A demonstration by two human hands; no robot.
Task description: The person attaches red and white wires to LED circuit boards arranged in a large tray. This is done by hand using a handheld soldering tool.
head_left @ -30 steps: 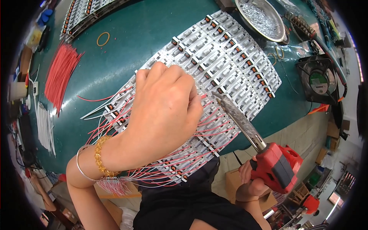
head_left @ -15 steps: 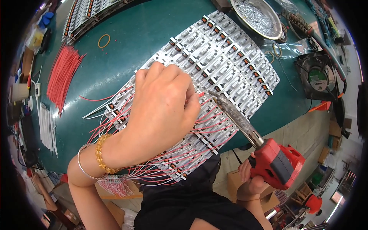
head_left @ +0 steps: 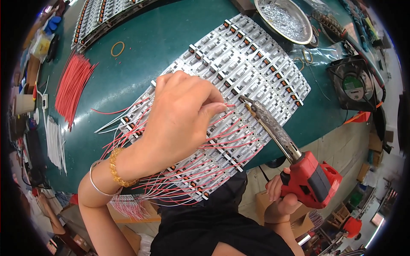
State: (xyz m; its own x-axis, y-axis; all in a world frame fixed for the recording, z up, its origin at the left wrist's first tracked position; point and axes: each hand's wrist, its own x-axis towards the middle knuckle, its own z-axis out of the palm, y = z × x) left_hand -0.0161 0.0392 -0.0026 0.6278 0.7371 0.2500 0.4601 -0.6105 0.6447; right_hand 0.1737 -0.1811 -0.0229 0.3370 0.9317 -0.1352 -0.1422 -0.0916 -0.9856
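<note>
A panel of small white circuit boards [head_left: 252, 57] with black and orange parts lies at a slant in front of me. My left hand [head_left: 181, 109] is over its middle, thumb and fingertips pinched on a thin red wire [head_left: 230, 105], whose end sticks out to the right. My right hand [head_left: 282, 202] grips the handle of a red and black soldering gun [head_left: 311, 179]. Its dark tip points up and left, just right of the red wire's end; whether it touches the board I cannot tell. Red and white wires [head_left: 188, 181] trail from the near rows.
Loose red wires [head_left: 74, 89] and white wires [head_left: 55, 143] lie left on the green table [head_left: 136, 55]. A metal bowl of silvery scraps [head_left: 284, 21], a black fan [head_left: 352, 83] and a coil-shaped iron holder [head_left: 329, 24] stand right. More board panels [head_left: 106, 17] sit at the back left.
The soldering gun's tip has shifted slightly right, away from the wire's end. My left thumb and fingers have straightened a little around the red wire.
</note>
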